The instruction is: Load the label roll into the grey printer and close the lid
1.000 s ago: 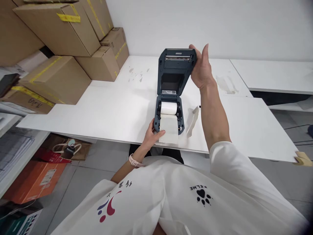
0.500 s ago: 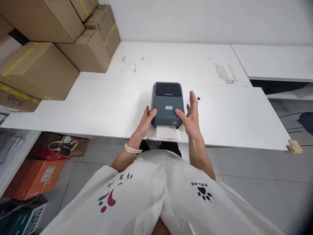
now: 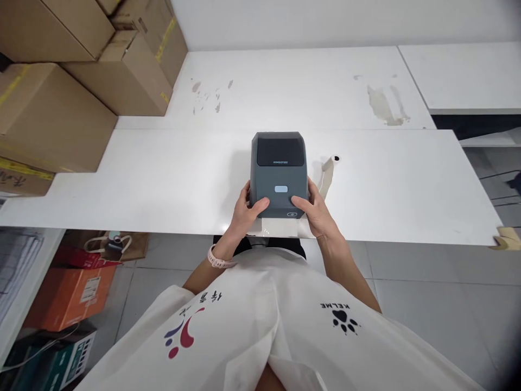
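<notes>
A dark grey label printer (image 3: 279,168) sits shut at the near edge of the white table (image 3: 163,179). White label paper (image 3: 279,227) sticks out of its front slot. My left hand (image 3: 246,210) grips the printer's left front corner, thumb on top. My right hand (image 3: 314,210) grips the right front corner, thumb on the lid too. A strip of backing paper (image 3: 328,172) lies just right of the printer, behind my right hand.
Cardboard boxes (image 3: 77,81) are stacked at the table's back left. A second white table (image 3: 468,76) stands at the right. On the floor at the left are an orange box (image 3: 65,296) and a brown bag (image 3: 109,245).
My right hand swung the open lid down and the printer is now shut. Both hands have closed onto its front corners.
</notes>
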Demonstrator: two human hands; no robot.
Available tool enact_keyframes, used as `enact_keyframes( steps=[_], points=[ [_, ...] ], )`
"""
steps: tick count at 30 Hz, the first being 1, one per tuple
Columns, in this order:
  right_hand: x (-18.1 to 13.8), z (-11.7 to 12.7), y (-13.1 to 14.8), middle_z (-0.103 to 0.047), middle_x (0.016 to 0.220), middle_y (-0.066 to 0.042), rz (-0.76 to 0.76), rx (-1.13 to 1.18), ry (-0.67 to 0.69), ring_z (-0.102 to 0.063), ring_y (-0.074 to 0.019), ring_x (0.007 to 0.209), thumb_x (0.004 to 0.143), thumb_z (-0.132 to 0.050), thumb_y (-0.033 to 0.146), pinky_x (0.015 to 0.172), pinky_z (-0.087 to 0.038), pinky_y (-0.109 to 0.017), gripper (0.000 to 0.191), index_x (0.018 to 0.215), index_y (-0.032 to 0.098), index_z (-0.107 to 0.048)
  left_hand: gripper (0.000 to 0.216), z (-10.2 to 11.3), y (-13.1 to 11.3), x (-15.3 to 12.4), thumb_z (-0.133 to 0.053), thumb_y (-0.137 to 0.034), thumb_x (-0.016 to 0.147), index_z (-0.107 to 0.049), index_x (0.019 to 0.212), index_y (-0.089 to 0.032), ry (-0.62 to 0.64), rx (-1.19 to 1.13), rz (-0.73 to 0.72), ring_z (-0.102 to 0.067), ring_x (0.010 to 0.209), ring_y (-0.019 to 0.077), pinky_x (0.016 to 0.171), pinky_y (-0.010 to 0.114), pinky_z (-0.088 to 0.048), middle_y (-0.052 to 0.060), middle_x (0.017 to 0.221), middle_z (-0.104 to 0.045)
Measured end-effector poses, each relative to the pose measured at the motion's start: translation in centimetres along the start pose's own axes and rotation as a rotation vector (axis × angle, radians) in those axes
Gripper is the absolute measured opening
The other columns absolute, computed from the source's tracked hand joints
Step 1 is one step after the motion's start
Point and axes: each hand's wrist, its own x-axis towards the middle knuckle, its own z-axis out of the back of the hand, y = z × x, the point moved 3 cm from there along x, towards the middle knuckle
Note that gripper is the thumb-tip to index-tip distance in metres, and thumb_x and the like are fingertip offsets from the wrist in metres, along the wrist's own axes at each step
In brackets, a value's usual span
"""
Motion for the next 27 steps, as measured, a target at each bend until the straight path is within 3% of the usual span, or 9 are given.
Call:
enact_keyframes(
  steps=[7,12,15,18,19,20,23,25,27],
  points=[
    [-0.4,-0.1,0.2,-0.044,0.166,-0.003,0.034,0.016,-0.038,-0.040,-0.0312,0.154,0.071,-0.084,0.060,0.128,-0.038,-0.055,0.103,0.159,0.037,-0.036,0.089,0.8,1.7,0.0,-0.077,-0.061,0.079,-0.046,0.153,-0.023,-0.048,0.101,-0.132,-0.052,0.143,0.0357,0.117,0.050,-0.047,0.014,0.155,-0.056],
    [0.0,0.0,0.2,-0.047,0.164,-0.005,0.016,0.025,-0.032,-0.045,-0.0315,0.151,0.072,-0.082,0.056,0.127,-0.039,-0.055,0.100,0.158,0.032,-0.037,0.093,0.8,1.0,0.6,-0.078,-0.062,0.078,-0.044,0.154,-0.020,-0.012,0.109,-0.081,-0.054,0.140,0.0369,0.113,0.049,-0.049,0.016,0.153,-0.057],
    [0.2,-0.1,0.2,-0.049,0.162,-0.003,0.032,-0.006,-0.011,-0.047,-0.0317,0.149,0.076,-0.078,0.058,0.125,-0.041,-0.056,0.095,0.157,0.034,-0.037,0.086,1.2,1.0,-0.2,-0.076,-0.061,0.080,-0.045,0.152,-0.025,0.024,0.132,-0.071,-0.051,0.144,0.0351,0.113,0.045,-0.048,0.012,0.157,-0.053],
    [0.3,-0.3,0.0,-0.047,0.163,0.000,0.064,-0.030,-0.011,-0.045,-0.0301,0.151,0.078,-0.074,0.062,0.125,-0.042,-0.054,0.092,0.158,0.038,-0.035,0.074,2.6,2.0,-2.6,-0.077,-0.060,0.080,-0.054,0.142,-0.026,-0.192,0.226,-0.080,-0.056,0.135,0.0296,0.102,0.038,-0.052,0.011,0.152,-0.056],
    [0.3,-0.3,-0.2,-0.047,0.164,-0.001,0.060,-0.019,-0.023,-0.045,-0.0296,0.151,0.078,-0.074,0.061,0.126,-0.042,-0.053,0.093,0.159,0.037,-0.034,0.065,3.1,2.4,-3.6,-0.077,-0.060,0.079,-0.061,0.131,-0.024,-0.301,0.268,-0.086,-0.062,0.122,0.0266,0.095,0.036,-0.052,0.011,0.137,-0.065],
    [0.2,-0.3,-0.3,-0.047,0.164,-0.001,0.051,-0.004,-0.038,-0.045,-0.0292,0.151,0.078,-0.074,0.059,0.126,-0.041,-0.052,0.094,0.159,0.036,-0.034,0.051,3.3,2.9,-4.3,-0.074,-0.060,0.081,-0.067,0.113,-0.021,-0.321,0.280,-0.069,-0.066,0.104,0.0227,0.087,0.034,-0.052,0.009,0.116,-0.071],
    [0.2,-0.4,-0.5,-0.048,0.163,-0.003,0.040,0.020,-0.059,-0.046,-0.0290,0.150,0.077,-0.075,0.056,0.127,-0.040,-0.052,0.094,0.159,0.034,-0.034,0.046,2.1,3.8,-5.3,-0.065,-0.064,0.085,-0.064,0.072,-0.020,-0.057,0.206,0.073,-0.056,0.066,0.0143,0.064,0.030,-0.044,0.002,0.070,-0.063],
    [0.2,-0.5,-0.3,-0.049,0.162,-0.002,0.059,0.004,-0.042,-0.048,-0.0293,0.149,0.078,-0.073,0.056,0.126,-0.041,-0.053,0.091,0.158,0.035,-0.034,0.049,0.8,3.6,-5.2,-0.066,-0.063,0.084,-0.057,0.061,-0.020,0.115,0.124,0.150,-0.047,0.055,0.0112,0.056,0.029,-0.037,-0.001,0.059,-0.055],
    [0.3,-0.6,0.1,-0.047,0.163,0.000,0.077,-0.018,-0.039,-0.045,-0.0292,0.151,0.079,-0.072,0.055,0.126,-0.040,-0.054,0.091,0.159,0.037,-0.033,0.049,-0.2,3.0,-4.9,-0.070,-0.060,0.081,-0.051,0.058,-0.021,0.173,0.078,0.161,-0.040,0.051,0.0087,0.054,0.028,-0.032,-0.004,0.054,-0.049]
  ],
)
